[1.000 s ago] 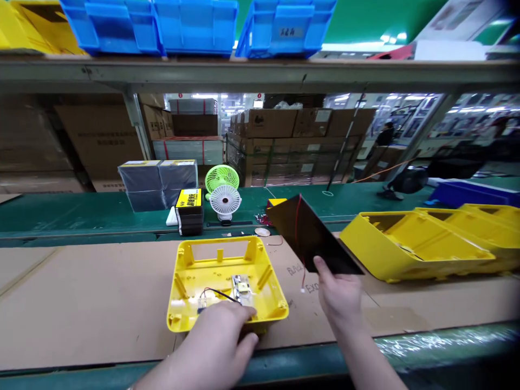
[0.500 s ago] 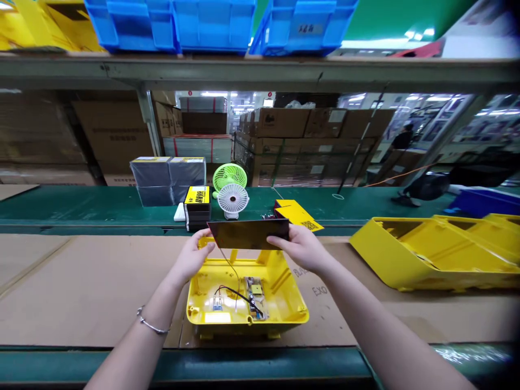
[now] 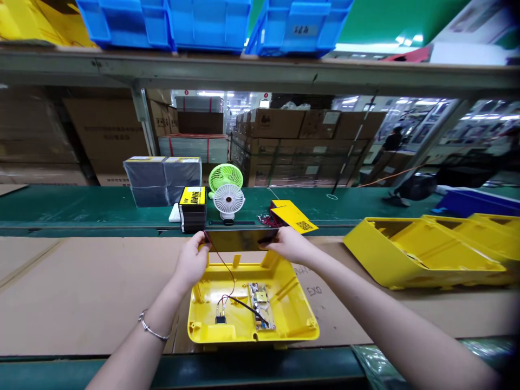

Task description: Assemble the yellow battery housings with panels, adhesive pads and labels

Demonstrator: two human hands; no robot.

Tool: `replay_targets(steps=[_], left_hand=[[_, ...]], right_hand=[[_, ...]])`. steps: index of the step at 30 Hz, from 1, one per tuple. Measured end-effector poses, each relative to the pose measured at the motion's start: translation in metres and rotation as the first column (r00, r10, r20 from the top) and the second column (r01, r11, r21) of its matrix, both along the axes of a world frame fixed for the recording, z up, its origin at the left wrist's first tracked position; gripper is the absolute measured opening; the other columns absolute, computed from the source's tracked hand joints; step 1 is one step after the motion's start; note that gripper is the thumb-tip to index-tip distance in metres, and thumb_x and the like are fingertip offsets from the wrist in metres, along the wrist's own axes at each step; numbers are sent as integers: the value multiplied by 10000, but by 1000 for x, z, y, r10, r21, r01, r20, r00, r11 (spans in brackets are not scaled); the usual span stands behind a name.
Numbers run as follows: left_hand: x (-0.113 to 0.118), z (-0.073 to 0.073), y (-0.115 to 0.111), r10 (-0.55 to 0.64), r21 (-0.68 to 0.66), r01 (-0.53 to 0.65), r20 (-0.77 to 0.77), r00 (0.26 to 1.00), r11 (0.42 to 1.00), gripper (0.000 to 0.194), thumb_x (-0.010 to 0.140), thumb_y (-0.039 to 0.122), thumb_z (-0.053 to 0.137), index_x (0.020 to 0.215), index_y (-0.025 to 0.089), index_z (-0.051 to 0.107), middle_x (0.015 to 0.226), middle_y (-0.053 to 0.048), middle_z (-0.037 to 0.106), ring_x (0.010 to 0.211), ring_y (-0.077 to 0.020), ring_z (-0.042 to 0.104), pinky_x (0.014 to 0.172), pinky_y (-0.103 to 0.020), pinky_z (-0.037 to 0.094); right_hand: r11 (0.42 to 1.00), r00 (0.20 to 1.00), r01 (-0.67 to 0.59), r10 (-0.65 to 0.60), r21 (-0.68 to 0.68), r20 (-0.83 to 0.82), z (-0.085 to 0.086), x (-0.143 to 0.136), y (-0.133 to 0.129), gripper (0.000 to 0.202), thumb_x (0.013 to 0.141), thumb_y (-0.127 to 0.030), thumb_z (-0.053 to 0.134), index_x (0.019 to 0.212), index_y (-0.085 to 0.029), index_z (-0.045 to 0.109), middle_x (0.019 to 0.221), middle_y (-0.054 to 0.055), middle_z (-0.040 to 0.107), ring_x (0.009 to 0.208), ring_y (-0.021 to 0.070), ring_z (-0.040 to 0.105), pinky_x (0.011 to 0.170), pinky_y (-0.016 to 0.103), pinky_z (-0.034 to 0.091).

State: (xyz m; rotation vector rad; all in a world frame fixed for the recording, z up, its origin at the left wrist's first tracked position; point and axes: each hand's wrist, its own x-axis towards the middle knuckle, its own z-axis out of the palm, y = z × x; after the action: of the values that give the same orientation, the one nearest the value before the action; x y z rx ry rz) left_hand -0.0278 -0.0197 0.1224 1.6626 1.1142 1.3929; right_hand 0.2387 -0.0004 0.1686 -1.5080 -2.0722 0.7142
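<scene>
1. The left hand (image 3: 192, 261) quit the near edge of the yellow housing (image 3: 300, 309) and took the left end of the dark panel (image 3: 239, 240).
2. The right hand (image 3: 293, 244) brought the panel from the housing's right side to its far edge, levelled and lowered.
3. The red wire (image 3: 221, 259) came to hang inside the housing.
4. The housing shifted slightly toward the right edge of the surface (image 3: 101, 298).
5. The yellow sheet (image 3: 290, 214) came into fuller view.

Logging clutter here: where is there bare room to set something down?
Bare: the cardboard left of the left hand, and the green bench left of the gray boxes. Crowded: around fans and black stack, along yellow shells, and at the far side of the yellow housing, where left hand and right hand hold a dark panel.
</scene>
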Motion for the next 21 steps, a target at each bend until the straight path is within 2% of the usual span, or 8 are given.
replay_targets(steps=[2, 4, 7, 10, 13, 16, 18, 21], left_hand=[[1, 2, -3, 13, 7, -13, -33, 999, 1000, 237, 788, 169, 452, 957, 185, 618, 953, -43, 683, 899, -196, 616, 832, -316, 462], [2, 4, -6, 43, 14, -42, -81, 996, 999, 249, 797, 173, 448, 980, 189, 615, 959, -41, 687, 907, -195, 617, 841, -314, 458], [7, 8, -10, 82, 31, -79, -141, 987, 996, 252, 800, 174, 451, 993, 193, 611, 940, -40, 692, 912, -195, 617, 845, -310, 456], [12, 9, -12, 78, 71, -66, -176, 981, 995, 243, 800, 155, 441, 979, 201, 597, 949, -40, 682, 912, -186, 616, 837, -301, 455], [14, 7, -11, 80, 82, -65, -186, 979, 994, 258, 783, 117, 428, 975, 214, 570, 913, -27, 673, 875, -170, 622, 812, -291, 460], [13, 5, -10, 70, 68, -58, -180, 981, 996, 288, 751, 80, 419, 960, 223, 557, 890, -13, 668, 881, -164, 621, 828, -298, 456], [12, 5, -10, 61, 57, -52, -170, 984, 997, 303, 731, 61, 414, 942, 221, 560, 905, -14, 664, 906, -164, 616, 851, -306, 449], [12, 4, -10, 62, 36, -57, -156, 986, 998, 318, 711, 46, 402, 926, 211, 570, 917, -22, 661, 916, -166, 615, 858, -312, 452]], right_hand=[[998, 999, 32, -33, 47, 7, -3, 2, -3, 328, 673, -288, 663, 985, -192, 684, 873, 43, 716, 825, 230, 658, 749, 329, 526], [962, 995, 74, -89, 263, 43, 3, -2, -9, 601, 677, -297, 679, 1246, -197, 517, 1073, 68, 659, 959, 237, 615, 845, 367, 489], [753, 957, -33, -166, 658, 238, 18, -21, -24, 789, 720, -287, 669, 1398, -177, 281, 1339, 127, 452, 1212, 285, 419, 1025, 461, 312], [660, 842, -268, -194, 702, 504, 19, -48, -34, 692, 787, -215, 578, 1403, -178, 264, 1380, 140, 391, 1271, 318, 312, 1067, 533, 150], [725, 736, -365, -158, 584, 658, 3, -69, -33, 618, 819, -123, 459, 1404, -149, 262, 1220, 167, 531, 1128, 292, 462, 1010, 502, 250], [808, 680, -426, -11, 408, 733, -10, -73, -27, 609, 818, -86, 422, 1402, -155, 262, 1041, 133, 616, 924, 227, 576, 845, 378, 404], [848, 671, -429, 70, 310, 738, -6, -69, -22, 572, 825, -125, 456, 1375, -210, 322, 1036, 104, 628, 889, 203, 597, 772, 313, 422], [902, 673, -359, 74, 238, 736, 9, -63, -17, 323, 837, -217, 502, 1150, -232, 580, 935, 78, 665, 843, 190, 615, 732, 264, 415]])
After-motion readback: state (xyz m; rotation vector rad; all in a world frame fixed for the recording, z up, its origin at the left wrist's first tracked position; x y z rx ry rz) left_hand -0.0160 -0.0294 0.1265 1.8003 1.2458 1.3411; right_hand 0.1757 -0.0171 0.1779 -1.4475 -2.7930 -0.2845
